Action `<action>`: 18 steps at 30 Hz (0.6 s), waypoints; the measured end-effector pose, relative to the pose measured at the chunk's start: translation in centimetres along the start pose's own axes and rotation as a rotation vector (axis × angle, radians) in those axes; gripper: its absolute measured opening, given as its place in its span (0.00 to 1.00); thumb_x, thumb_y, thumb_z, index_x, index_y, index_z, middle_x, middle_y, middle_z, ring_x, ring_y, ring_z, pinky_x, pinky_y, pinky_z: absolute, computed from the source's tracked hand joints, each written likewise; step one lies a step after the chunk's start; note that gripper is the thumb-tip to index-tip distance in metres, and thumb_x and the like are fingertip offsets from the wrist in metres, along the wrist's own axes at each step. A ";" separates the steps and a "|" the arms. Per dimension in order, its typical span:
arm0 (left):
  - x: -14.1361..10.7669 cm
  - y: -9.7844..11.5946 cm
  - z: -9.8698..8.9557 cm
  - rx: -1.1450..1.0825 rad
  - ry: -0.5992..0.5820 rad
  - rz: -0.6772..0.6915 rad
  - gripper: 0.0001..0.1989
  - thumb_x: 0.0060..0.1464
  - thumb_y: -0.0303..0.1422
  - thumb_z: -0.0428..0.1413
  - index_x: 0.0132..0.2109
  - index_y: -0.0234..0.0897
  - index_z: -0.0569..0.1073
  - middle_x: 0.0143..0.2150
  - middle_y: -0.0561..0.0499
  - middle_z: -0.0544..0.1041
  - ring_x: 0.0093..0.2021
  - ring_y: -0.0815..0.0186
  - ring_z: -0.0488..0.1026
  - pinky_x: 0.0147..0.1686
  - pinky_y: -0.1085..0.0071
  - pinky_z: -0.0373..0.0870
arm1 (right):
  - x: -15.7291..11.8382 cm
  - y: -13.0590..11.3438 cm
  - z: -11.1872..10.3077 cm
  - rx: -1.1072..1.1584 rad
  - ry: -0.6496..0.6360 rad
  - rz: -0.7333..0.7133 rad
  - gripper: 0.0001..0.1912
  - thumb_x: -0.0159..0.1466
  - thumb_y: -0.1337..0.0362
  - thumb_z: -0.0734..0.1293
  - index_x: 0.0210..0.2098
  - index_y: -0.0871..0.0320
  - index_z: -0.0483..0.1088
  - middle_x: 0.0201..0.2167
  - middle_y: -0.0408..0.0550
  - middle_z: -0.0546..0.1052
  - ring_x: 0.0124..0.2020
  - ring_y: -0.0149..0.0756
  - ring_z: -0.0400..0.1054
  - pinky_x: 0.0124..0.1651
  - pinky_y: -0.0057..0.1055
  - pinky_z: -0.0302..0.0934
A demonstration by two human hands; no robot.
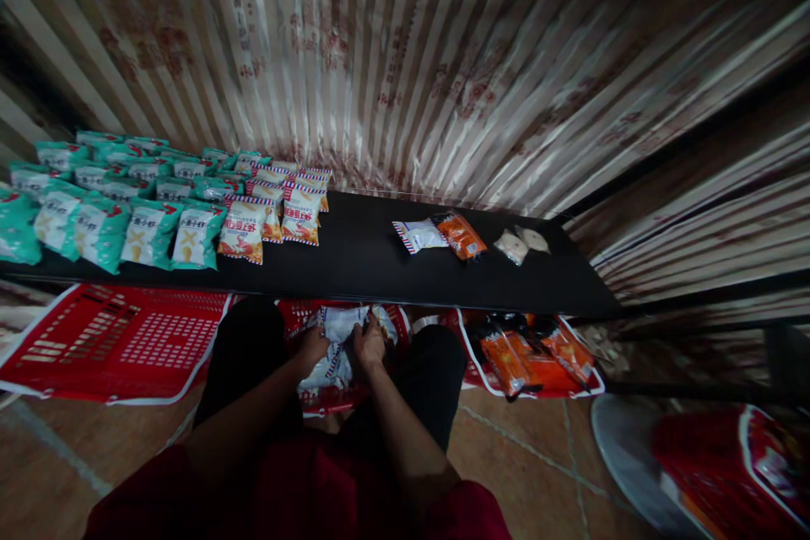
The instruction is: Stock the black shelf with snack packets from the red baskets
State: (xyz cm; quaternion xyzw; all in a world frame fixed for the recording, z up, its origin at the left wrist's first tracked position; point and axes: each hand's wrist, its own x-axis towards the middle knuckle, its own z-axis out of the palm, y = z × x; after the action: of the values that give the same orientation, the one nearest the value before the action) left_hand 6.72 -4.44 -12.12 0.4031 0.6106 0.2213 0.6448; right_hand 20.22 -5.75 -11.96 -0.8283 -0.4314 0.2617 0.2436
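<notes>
Between the knees, a red basket [294, 312] holds white and blue snack bags [345, 322]. My left hand [311, 349] is closed on the left side of a white bag there, and my right hand [370, 343] has its fingers bent at the bags' right side; what it grips is too small and dark to make out. On the black table [354, 270] in front, orange-and-white snack bags [300, 213] stand beside rows of teal bags [148, 232]. Farther right lie a white bag [421, 235], an orange packet [463, 237] and two small pale packets [512, 247].
A red basket [164, 333] is at the left below the table. Another basket with orange packets [510, 359] is right of the right knee. A grey round tub [617, 439] and more red baskets [696, 447] stand at lower right. Striped curtains [392, 59] hang behind.
</notes>
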 end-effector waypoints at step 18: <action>-2.2 -0.1 -0.6 -0.117 0.079 -0.015 0.06 0.42 0.32 0.58 0.26 0.33 0.71 0.21 0.55 0.68 0.27 0.68 0.67 0.25 0.76 0.60 | -1.3 -0.2 -1.6 0.628 -0.058 0.239 0.21 0.47 0.63 0.67 0.41 0.58 0.71 0.30 0.46 0.77 0.32 0.39 0.72 0.35 0.31 0.65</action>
State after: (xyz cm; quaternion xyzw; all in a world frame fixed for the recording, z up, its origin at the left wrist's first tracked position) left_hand 5.80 -6.07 -10.76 0.3512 0.6245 0.2673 0.6444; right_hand 20.48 -6.98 -10.36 -0.7496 -0.2364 0.4318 0.4425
